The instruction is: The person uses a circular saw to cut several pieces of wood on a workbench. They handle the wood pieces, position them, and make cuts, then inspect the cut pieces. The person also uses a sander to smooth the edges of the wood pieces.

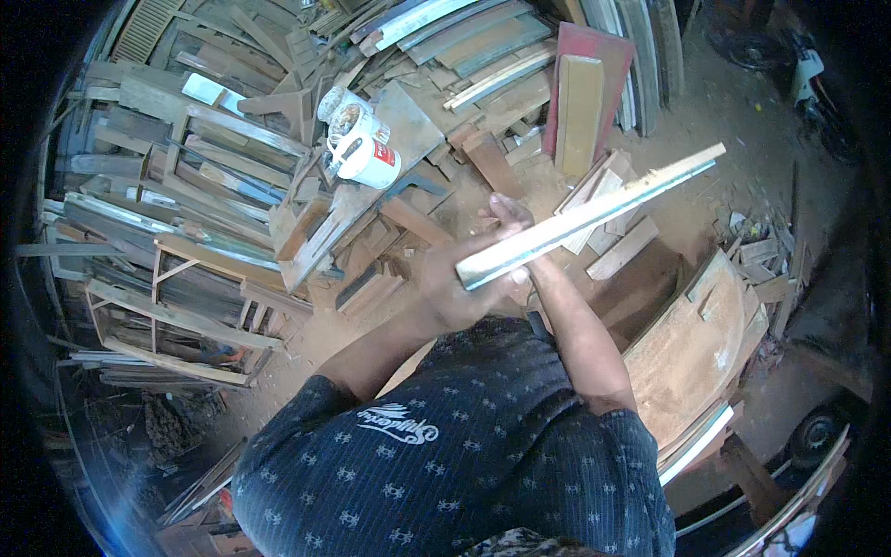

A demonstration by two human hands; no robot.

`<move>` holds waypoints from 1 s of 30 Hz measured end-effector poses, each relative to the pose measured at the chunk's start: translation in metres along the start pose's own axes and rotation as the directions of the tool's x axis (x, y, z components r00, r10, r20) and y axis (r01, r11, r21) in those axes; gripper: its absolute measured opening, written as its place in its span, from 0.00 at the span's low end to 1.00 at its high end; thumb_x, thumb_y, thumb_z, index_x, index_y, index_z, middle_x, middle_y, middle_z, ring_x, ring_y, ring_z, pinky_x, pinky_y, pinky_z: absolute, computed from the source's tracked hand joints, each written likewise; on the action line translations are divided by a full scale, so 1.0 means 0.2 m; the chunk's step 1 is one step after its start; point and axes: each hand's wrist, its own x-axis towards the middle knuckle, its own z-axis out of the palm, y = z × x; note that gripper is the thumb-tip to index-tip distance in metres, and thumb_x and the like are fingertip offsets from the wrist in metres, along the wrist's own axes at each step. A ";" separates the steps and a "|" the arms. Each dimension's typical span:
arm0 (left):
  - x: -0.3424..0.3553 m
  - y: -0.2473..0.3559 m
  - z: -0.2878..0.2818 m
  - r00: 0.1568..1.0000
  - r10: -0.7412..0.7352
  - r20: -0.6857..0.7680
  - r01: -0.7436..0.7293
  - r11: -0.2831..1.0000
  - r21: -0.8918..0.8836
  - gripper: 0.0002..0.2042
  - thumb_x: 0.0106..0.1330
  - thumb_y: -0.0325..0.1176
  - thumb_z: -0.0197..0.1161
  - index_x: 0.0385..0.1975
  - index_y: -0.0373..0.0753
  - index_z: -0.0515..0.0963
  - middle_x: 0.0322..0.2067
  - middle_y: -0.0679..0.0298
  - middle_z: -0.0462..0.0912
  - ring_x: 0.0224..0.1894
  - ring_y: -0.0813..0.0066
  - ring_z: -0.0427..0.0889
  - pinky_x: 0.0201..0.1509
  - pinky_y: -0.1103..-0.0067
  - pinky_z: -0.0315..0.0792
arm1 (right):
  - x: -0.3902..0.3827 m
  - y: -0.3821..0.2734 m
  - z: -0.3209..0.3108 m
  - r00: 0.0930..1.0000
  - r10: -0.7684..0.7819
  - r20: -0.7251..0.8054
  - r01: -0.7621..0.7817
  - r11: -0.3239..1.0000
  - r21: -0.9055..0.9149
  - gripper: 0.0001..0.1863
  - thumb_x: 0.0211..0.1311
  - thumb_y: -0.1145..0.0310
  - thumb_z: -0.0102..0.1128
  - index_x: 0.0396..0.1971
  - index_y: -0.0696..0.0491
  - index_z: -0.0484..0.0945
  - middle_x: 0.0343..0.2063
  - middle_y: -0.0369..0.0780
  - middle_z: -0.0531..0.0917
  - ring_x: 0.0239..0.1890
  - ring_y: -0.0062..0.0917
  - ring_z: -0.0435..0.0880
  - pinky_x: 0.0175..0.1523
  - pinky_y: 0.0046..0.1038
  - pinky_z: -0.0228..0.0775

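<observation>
A pale wooden strip [589, 215] is slanting across the space beyond the person's chest, its near end lying left and its far end reaching right over the floor [719, 200]. Judging by this, getting the piece in hand is done, while putting it down is remaining; whether any trimming is finished, the view is not showing. The left hand [453, 278] is holding the near end, its fingers seemingly curling around the wood, though blur is hiding how tightly they are closing. The right hand [507, 214] is showing beyond the strip's far edge, its fingers loosely bent; whether they are pinching the wood or only passing behind it, I cannot tell. Farther left, a white plastic bucket [371, 165] is standing among boards, and a red panel [620, 70] is leaning at the far side.
</observation>
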 end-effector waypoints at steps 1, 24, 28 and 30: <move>0.06 0.04 0.00 0.999 -0.013 0.039 0.015 0.999 -0.032 0.27 0.61 0.25 0.75 0.59 0.24 0.75 0.52 0.48 0.86 0.54 0.67 0.86 0.59 0.72 0.79 | 0.13 0.06 -0.14 0.993 -0.084 0.086 0.098 0.978 -0.182 0.26 0.70 0.51 0.66 0.54 0.58 0.77 0.45 0.40 0.84 0.46 0.24 0.84 0.51 0.28 0.78; 0.30 -0.03 0.09 0.777 0.070 0.626 0.285 0.848 -0.448 0.29 0.48 0.24 0.80 0.54 0.28 0.81 0.49 0.51 0.88 0.53 0.64 0.86 0.67 0.64 0.73 | -1.68 -0.35 -0.96 0.524 -0.702 -0.483 0.850 0.394 0.349 0.41 0.65 0.34 0.61 0.67 0.49 0.72 0.58 0.41 0.82 0.65 0.32 0.76 0.73 0.46 0.61; 0.37 0.16 0.21 0.595 0.470 0.652 -0.051 0.832 -0.552 0.28 0.44 0.21 0.79 0.51 0.38 0.86 0.46 0.52 0.90 0.58 0.54 0.85 0.76 0.47 0.56 | -1.82 -0.24 -0.97 0.483 -0.784 -0.390 0.861 0.345 0.374 0.40 0.61 0.34 0.65 0.65 0.47 0.75 0.55 0.41 0.84 0.63 0.38 0.77 0.71 0.48 0.63; 0.34 0.18 0.28 0.584 0.517 0.625 -0.058 0.795 -0.603 0.28 0.44 0.21 0.80 0.50 0.44 0.86 0.48 0.54 0.89 0.60 0.55 0.83 0.77 0.48 0.54 | -1.90 -0.19 -0.99 0.447 -0.805 -0.389 0.878 0.312 0.362 0.42 0.58 0.33 0.68 0.65 0.46 0.75 0.55 0.42 0.84 0.63 0.42 0.77 0.72 0.48 0.62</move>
